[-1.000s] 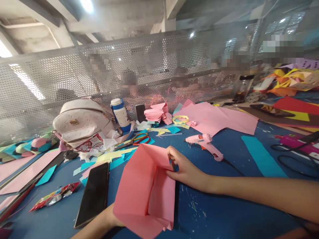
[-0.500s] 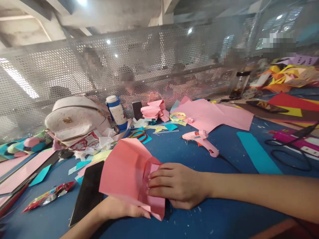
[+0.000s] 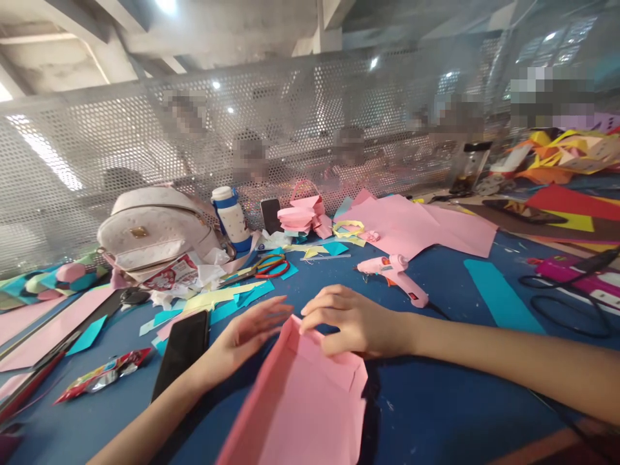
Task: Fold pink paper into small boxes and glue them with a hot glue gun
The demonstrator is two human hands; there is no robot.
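The pink paper box (image 3: 310, 400), with folded walls, is in front of the person at the bottom middle, and its near end goes out of the view. The right hand (image 3: 361, 323) is closed by thumb and fingers on its far wall. The left hand (image 3: 252, 329) has its fingers stretched and is not closed, just beside the far left corner; whether the fingertips touch the paper, I cannot tell. The left forearm partly covers a black phone (image 3: 184, 349). Beyond the right hand, a pink glue gun (image 3: 397, 274) lies on the blue table (image 3: 436, 400); scissors (image 3: 264, 268) lie farther left, near a white backpack (image 3: 155, 226).
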